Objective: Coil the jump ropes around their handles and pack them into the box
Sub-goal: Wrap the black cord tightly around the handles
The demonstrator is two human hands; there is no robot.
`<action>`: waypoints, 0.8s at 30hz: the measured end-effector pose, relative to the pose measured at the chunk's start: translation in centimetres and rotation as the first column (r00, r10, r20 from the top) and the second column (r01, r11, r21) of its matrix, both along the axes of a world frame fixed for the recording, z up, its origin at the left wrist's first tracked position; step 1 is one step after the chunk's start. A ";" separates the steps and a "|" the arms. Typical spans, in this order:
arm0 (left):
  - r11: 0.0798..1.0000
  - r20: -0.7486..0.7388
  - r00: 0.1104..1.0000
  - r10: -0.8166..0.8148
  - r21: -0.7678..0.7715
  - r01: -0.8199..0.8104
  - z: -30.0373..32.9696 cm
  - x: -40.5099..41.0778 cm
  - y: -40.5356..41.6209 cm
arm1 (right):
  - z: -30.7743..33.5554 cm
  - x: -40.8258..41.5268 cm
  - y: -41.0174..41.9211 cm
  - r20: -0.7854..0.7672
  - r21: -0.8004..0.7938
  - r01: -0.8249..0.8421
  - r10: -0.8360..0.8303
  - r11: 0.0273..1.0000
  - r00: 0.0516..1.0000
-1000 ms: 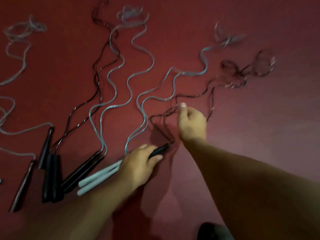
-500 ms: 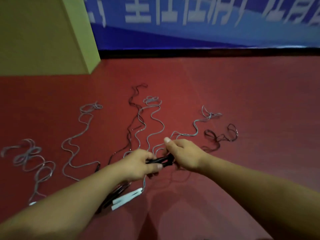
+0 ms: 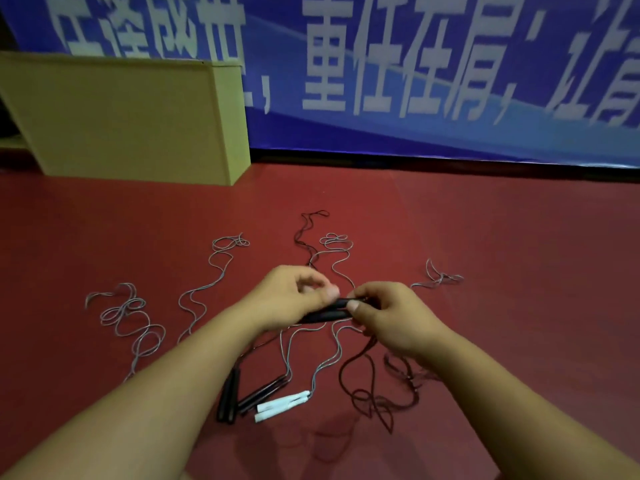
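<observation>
Two hands (image 3: pixel 341 304) clamped on black handles (image 3: pixel 325 311), ropes strewn on red floor (image 3: pixel 519 254), cardboard box (image 3: pixel 121 119), blue banner (image 3: pixel 415 64) behind

Black jump-rope handles (image 3: pixel 325 311) in my fingers: smooth, slightly glossy plastic. White handles (image 3: pixel 282 405): matt plastic. Red floor (image 3: pixel 485 237): smooth, faint sheen. Tan cardboard box (image 3: pixel 121 116): matt.

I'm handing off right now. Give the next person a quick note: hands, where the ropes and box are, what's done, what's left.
Left hand and right hand both grip the black handles above the floor; their dark rope hangs loose to the floor, not coiled yet.
White handles and two more black pairs lie on the floor, ropes spread out.
Box stands far left by the banner; its inside is hidden.
Done: nothing visibly coiled.
Left: coil every rope, pack all.
</observation>
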State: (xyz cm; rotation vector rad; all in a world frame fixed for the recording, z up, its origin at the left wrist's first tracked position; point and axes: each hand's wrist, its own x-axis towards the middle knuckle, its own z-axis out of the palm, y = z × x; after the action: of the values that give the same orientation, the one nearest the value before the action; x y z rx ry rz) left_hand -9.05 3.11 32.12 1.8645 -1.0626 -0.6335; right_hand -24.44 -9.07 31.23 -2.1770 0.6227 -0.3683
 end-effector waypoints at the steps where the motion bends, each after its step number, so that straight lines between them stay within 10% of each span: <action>1: 0.988 -0.034 0.991 0.133 -0.080 -0.135 0.3 0.0 -0.4 | 0.3 -0.1 0.1 0.039 0.039 0.042 -0.043 0.998 0.998; 4: 0.841 -0.377 0.828 0.416 -0.187 -0.508 1.4 0.0 -1.1 | 0.9 -0.2 -0.1 0.173 0.236 0.166 -0.209 0.958 0.962; 7: 0.893 -0.645 0.697 0.313 -0.050 -0.448 1.3 -0.6 -1.3 | 1.4 0.4 -0.3 0.260 0.474 0.184 -0.336 0.861 0.905; 11: 0.950 -0.660 0.729 0.180 -0.076 -0.302 -0.4 -2.8 -3.2 | 0.6 2.2 0.8 0.303 0.645 0.053 -0.319 0.762 0.898; 24: 0.777 -0.679 0.653 0.335 -0.193 -0.600 -2.5 1.3 -6.1 | -2.7 4.6 -1.3 0.029 0.662 -0.015 -0.006 0.749 1.000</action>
State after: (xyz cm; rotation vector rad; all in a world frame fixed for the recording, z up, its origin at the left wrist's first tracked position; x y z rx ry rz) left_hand -7.75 -2.94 29.60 1.3244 -0.2010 -0.5792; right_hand -19.88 -10.33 28.54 -1.4770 0.6140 -0.1355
